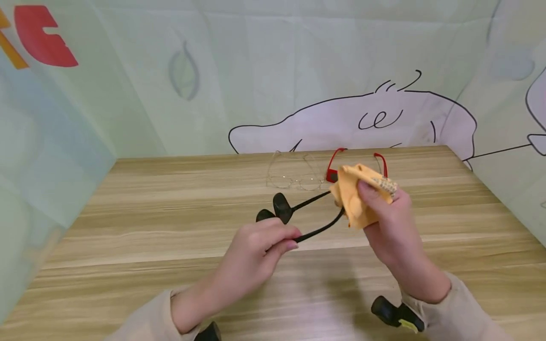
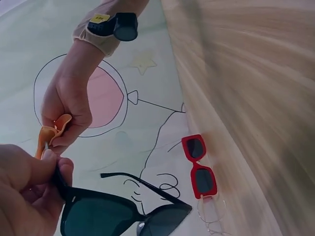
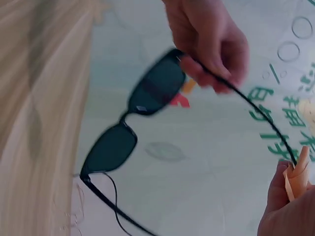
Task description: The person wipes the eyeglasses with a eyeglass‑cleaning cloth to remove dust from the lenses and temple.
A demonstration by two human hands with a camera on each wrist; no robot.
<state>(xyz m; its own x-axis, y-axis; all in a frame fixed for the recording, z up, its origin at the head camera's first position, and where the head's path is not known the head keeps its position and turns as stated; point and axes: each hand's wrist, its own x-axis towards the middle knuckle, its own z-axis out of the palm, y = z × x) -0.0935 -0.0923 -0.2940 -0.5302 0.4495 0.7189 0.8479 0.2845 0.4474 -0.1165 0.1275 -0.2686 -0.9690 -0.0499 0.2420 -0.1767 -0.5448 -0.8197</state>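
Note:
Black sunglasses [image 1: 282, 208] with dark lenses hang above the table, temples unfolded. My left hand [image 1: 256, 253] pinches one temple near its hinge between thumb and fingers. In my right hand [image 1: 401, 229] is an orange cloth [image 1: 356, 201] with a patterned edge, its thumb pressing on top. The cloth wraps the tip of that same temple, as the right wrist view shows beside the right hand's thumb [image 3: 275, 189]. The other temple runs behind the cloth in the head view, its end hidden. Both lenses [image 2: 98, 216] face the left wrist camera.
Red-framed sunglasses [image 1: 332, 175], partly hidden by the cloth, lie at the table's back. Thin wire-rimmed glasses [image 1: 294, 182] lie left of them. Behind the wooden table [image 1: 149, 213] hangs a printed backdrop [image 1: 277, 61]. Black devices [image 1: 396, 314] are strapped to both wrists.

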